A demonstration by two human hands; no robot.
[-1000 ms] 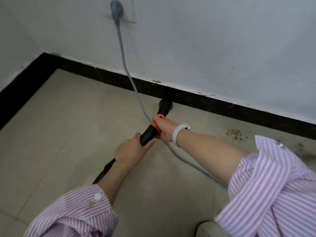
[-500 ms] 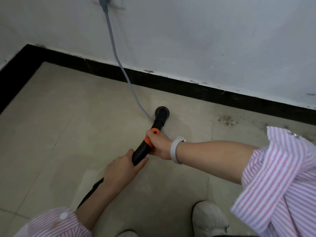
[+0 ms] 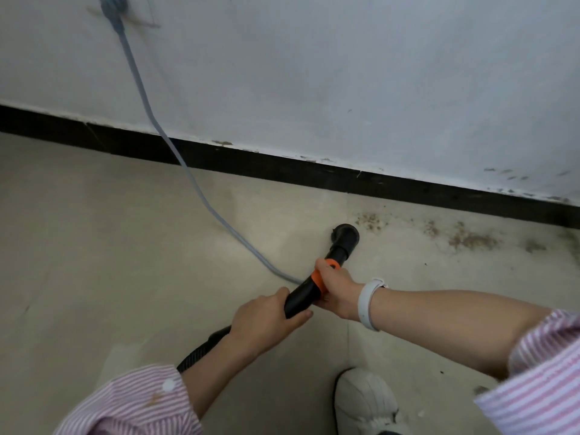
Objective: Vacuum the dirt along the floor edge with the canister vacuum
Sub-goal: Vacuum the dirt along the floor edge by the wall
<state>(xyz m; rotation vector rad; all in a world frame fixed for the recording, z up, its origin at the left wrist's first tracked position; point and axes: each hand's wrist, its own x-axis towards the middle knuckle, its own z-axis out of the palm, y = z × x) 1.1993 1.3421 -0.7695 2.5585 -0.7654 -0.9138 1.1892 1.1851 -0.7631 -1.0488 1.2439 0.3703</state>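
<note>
Your left hand (image 3: 263,318) and right hand (image 3: 337,288) each have a grip wrapped around the black vacuum wand (image 3: 303,295). Its nozzle (image 3: 345,235) sits on the floor (image 3: 125,246), just beside the dirt (image 3: 368,221) along the baseboard (image 3: 314,174).

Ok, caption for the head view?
Both hands steer the nozzle toward dirt by the baseboard.

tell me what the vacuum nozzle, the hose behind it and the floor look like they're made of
Vacuum nozzle: looks like hard black plastic, smooth with a dull sheen, with an orange plastic collar.
Hose: probably flexible ribbed plastic, judging by the fine ridges along it.
Floor: seems to be matte beige tile, given the straight grout line; ceramic or stone cannot be told.
</note>
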